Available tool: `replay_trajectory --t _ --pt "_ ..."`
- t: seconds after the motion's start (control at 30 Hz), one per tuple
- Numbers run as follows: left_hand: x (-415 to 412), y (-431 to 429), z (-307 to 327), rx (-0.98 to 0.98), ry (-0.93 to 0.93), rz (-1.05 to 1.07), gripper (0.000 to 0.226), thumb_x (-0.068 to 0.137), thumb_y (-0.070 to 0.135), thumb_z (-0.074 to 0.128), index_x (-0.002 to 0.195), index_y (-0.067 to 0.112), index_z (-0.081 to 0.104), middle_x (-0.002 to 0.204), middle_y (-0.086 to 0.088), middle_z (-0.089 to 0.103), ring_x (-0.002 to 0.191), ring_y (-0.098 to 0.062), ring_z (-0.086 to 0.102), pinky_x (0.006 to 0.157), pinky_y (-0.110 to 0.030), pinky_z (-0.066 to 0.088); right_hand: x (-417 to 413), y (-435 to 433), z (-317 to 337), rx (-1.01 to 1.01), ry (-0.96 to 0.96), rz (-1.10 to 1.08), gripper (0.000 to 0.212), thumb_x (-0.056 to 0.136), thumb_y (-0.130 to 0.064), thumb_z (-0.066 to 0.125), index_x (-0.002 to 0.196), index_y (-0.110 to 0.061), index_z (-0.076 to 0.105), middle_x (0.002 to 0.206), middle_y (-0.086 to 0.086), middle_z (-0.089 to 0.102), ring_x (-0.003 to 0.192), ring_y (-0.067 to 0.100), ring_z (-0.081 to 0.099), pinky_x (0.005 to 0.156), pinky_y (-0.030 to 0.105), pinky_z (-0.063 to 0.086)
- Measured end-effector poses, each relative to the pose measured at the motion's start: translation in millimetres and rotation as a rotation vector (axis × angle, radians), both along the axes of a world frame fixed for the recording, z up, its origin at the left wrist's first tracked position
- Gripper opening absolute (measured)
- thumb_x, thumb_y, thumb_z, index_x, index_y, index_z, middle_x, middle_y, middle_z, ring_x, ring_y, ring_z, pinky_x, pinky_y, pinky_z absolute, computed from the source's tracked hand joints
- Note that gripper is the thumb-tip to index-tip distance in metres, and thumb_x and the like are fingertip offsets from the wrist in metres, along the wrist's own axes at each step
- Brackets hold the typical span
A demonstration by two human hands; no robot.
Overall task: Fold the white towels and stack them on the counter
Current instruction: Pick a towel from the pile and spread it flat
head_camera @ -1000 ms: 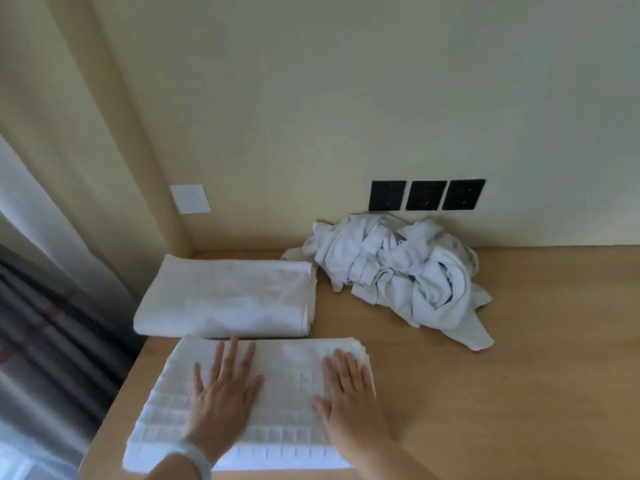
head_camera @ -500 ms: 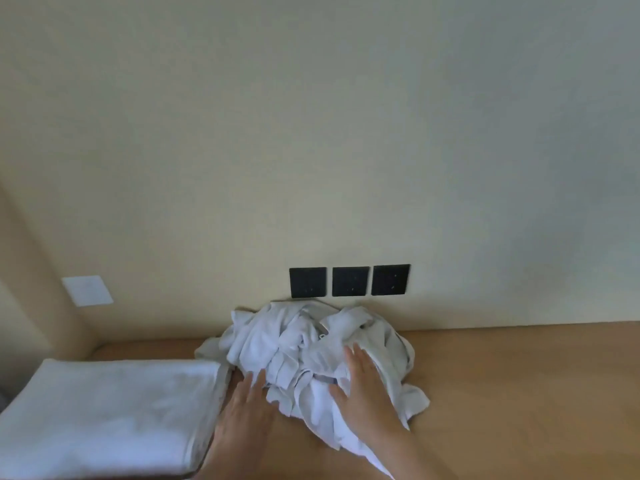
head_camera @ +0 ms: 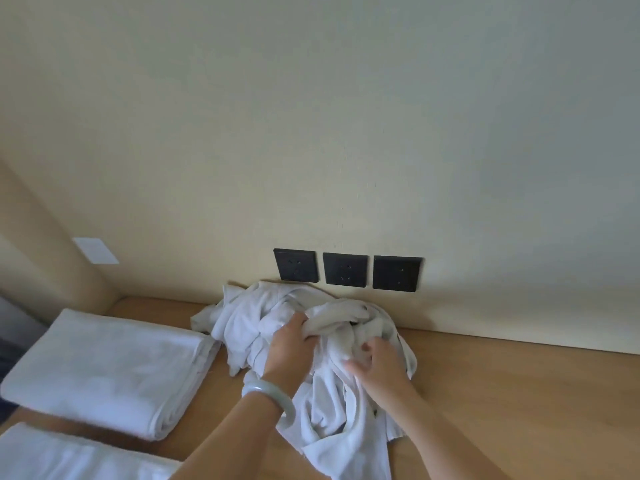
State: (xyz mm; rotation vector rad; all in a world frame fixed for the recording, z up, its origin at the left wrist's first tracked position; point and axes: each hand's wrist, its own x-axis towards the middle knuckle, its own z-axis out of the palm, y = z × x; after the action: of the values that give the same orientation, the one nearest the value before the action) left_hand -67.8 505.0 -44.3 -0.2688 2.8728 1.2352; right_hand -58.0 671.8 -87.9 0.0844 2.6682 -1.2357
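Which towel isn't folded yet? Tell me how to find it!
Find the three black sockets on the wall above the wooden counter. Right below them lies the crumpled towel heap, with the left hand and right hand gripping it. Unlike the folded towels on its left, it is bunched and twisted.

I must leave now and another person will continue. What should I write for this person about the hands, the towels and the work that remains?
Left-hand grip: holds a fold on top of the crumpled towel pile.
Right-hand grip: fingers curl into the same pile, lower right.
Pile: on the counter, against the wall under the sockets.
Done: far folded towel and near folded towel lie at left, apart, not stacked.
Left: pull towels free, fold each, stack all.
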Motion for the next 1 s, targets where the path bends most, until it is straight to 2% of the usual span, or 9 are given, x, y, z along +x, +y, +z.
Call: replay_trajectory --t 0.1,0.27,0.43,0.57,0.67,0.77,0.87,0.93,1.0 --pt "-2 8 48 0.046 0.159 -0.113 0.017 0.090 0.002 0.052 0.085 0.018 0.053 0.073 0.001 0.058 0.065 -0.008 0.050 0.059 -0.016 0.041 -15 1 27 -0.069 0.210 -0.057 0.049 0.084 -0.020 0.067 0.127 -0.018 0.045 0.114 -0.011 0.042 0.109 0.010 0.048 0.092 0.022 0.040" --pt "-10 35 140 0.053 0.363 -0.324 0.024 0.082 -0.005 0.051 0.095 0.014 0.058 0.079 0.005 0.059 0.069 -0.004 0.050 0.059 -0.009 0.038 -26 9 94 -0.105 0.241 -0.020 0.016 0.085 -0.015 0.065 0.095 -0.020 0.054 0.076 -0.008 0.056 0.068 0.007 0.053 0.056 0.012 0.037" --pt "-4 71 177 0.236 0.442 -0.336 0.037 0.090 0.009 0.059 0.125 0.021 0.051 0.116 0.005 0.055 0.098 -0.005 0.054 0.079 -0.014 0.042 2 63 143 -0.274 0.228 -0.241 0.015 0.093 -0.025 0.057 0.078 -0.021 0.059 0.074 0.000 0.061 0.071 0.015 0.057 0.060 0.024 0.039" --pt "6 100 157 0.298 0.201 -0.212 0.070 0.089 0.022 0.068 0.148 0.019 0.030 0.144 0.001 0.040 0.124 -0.014 0.044 0.102 -0.030 0.039 33 124 175 -0.369 0.208 -0.322 0.012 0.093 -0.018 0.056 0.095 -0.015 0.067 0.094 0.005 0.071 0.088 0.017 0.066 0.073 0.032 0.053" --pt "21 139 129 0.212 0.023 -0.300 0.062 0.088 0.028 0.070 0.141 0.014 0.040 0.137 0.000 0.051 0.120 -0.013 0.049 0.093 -0.024 0.038 52 166 194 -0.380 0.177 -0.331 0.015 0.090 -0.010 0.055 0.094 -0.009 0.069 0.093 0.010 0.073 0.088 0.023 0.069 0.075 0.036 0.058" --pt "39 187 105 0.166 -0.070 -0.366 0.045 0.085 0.023 0.071 0.124 0.014 0.051 0.122 0.000 0.057 0.110 -0.014 0.054 0.087 -0.024 0.042 69 210 207 -0.436 0.158 -0.344 0.016 0.091 -0.010 0.053 0.089 -0.008 0.069 0.088 0.012 0.072 0.077 0.021 0.069 0.060 0.030 0.057" --pt "56 240 86 0.149 -0.170 -0.405 0.045 0.078 0.008 0.064 0.121 0.013 0.052 0.121 -0.003 0.057 0.109 -0.017 0.055 0.095 -0.033 0.048 78 260 218 -0.571 0.146 -0.435 0.017 0.089 -0.015 0.055 0.094 -0.005 0.068 0.085 0.012 0.071 0.074 0.024 0.068 0.057 0.029 0.052" --pt "69 274 79 0.298 -0.275 -0.544 0.066 0.069 0.006 0.063 0.133 0.016 0.050 0.134 0.000 0.055 0.124 -0.015 0.051 0.105 -0.035 0.043 83 291 224 -0.678 0.119 -0.470 0.016 0.089 -0.016 0.055 0.093 -0.007 0.068 0.079 0.008 0.070 0.073 0.024 0.067 0.058 0.030 0.052" --pt "87 306 77 0.601 -0.380 -0.701 0.063 0.071 0.001 0.062 0.133 0.013 0.054 0.130 -0.002 0.061 0.121 -0.018 0.056 0.104 -0.033 0.044 87 316 226 -0.805 0.073 -0.471 0.015 0.090 -0.012 0.054 0.091 -0.007 0.068 0.079 0.009 0.071 0.073 0.023 0.068 0.060 0.031 0.054"
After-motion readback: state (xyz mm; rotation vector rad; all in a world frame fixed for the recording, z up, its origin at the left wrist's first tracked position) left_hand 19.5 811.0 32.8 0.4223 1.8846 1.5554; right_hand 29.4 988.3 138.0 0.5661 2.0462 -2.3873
